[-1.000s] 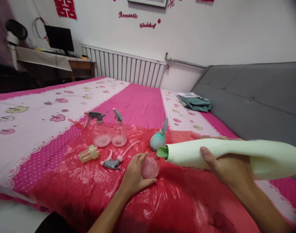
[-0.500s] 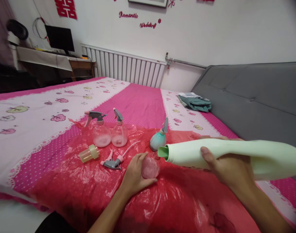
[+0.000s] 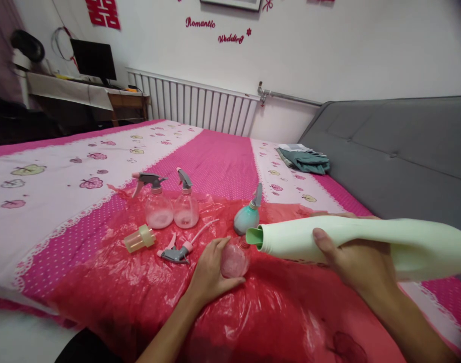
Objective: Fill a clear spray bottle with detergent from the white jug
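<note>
My left hand [image 3: 209, 272] is wrapped round a small clear bottle [image 3: 235, 259] with no top, standing on the red plastic sheet [image 3: 139, 297]. My right hand [image 3: 353, 262] grips a large pale green bottle [image 3: 366, 242], held almost level, its spout [image 3: 254, 237] just above the small bottle's neck. A grey and pink sprayer head [image 3: 175, 252] with its tube lies to the left of my left hand. A teal spray bottle [image 3: 247, 217] stands just behind the small bottle.
Two clear spray bottles [image 3: 156, 206] [image 3: 185, 205] stand further back on the sheet, with a yellowish cap [image 3: 139, 239] lying near them. Folded green cloth [image 3: 305, 161] lies on the pink bed by the grey headboard [image 3: 396, 151]. A radiator [image 3: 192, 103] lines the wall.
</note>
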Motion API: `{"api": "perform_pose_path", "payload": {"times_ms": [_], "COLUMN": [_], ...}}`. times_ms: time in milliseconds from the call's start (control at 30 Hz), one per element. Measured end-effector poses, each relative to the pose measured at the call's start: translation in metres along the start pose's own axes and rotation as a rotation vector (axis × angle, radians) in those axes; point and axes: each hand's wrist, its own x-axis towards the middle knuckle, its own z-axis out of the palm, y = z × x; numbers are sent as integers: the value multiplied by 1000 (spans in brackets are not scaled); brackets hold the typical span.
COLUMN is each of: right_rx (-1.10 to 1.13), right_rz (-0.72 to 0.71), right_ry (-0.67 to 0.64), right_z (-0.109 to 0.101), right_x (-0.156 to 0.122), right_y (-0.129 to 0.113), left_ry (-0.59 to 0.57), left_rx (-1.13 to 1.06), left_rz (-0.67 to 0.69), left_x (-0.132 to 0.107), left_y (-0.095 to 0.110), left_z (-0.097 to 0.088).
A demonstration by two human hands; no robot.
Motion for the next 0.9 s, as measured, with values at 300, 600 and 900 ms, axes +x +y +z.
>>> {"api": "perform_pose_path", "payload": {"times_ms": [300,600,900], "right_rx": [-4,24,47], "right_rz": [-25,-11,-5], "right_ry": [14,-21,-5], "right_z": [1,-3,-5], "right_x": [-1,1,0], "right_y": [1,-2,-3], "left_ry": [-12,-12,-13], "left_rx": [-4,-3,1], "left_rz": [-6,-17,-11], "left_x": [-1,0,0], "left_y": [-1,1,0], "left_z": [1,-1,0]}}
